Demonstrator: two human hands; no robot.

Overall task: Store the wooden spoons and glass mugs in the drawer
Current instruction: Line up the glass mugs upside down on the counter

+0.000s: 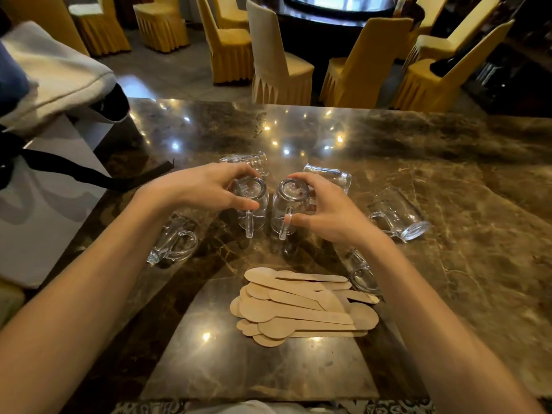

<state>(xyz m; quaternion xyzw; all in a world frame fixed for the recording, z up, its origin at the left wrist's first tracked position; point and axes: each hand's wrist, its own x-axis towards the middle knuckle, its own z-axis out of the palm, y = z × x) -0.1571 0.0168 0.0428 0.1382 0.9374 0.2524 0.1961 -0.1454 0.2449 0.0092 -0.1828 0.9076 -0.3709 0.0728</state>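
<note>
The left hand (206, 189) curls from above round the upturned left glass mug (251, 204), and the right hand (325, 210) round the right glass mug (286, 207), both handles pointing toward the person. They seem to stand on the marble counter (418, 159). The wooden spoons (298, 306) lie heaped nearer the person.

On my feed I log: one brown marble countertop (418, 162), polished, with light spots mirrored in it. Left, partly over its edge: an off-white fabric bag (56, 70), a black strap (77, 171) trailing onto the marble, and a pale flat surface (44, 216) beneath. Beyond: several yellow skirted chairs (230, 52) and one cream-covered chair (277, 64) around a dark round table (328, 22), on a glossy grey floor (167, 73).
</note>
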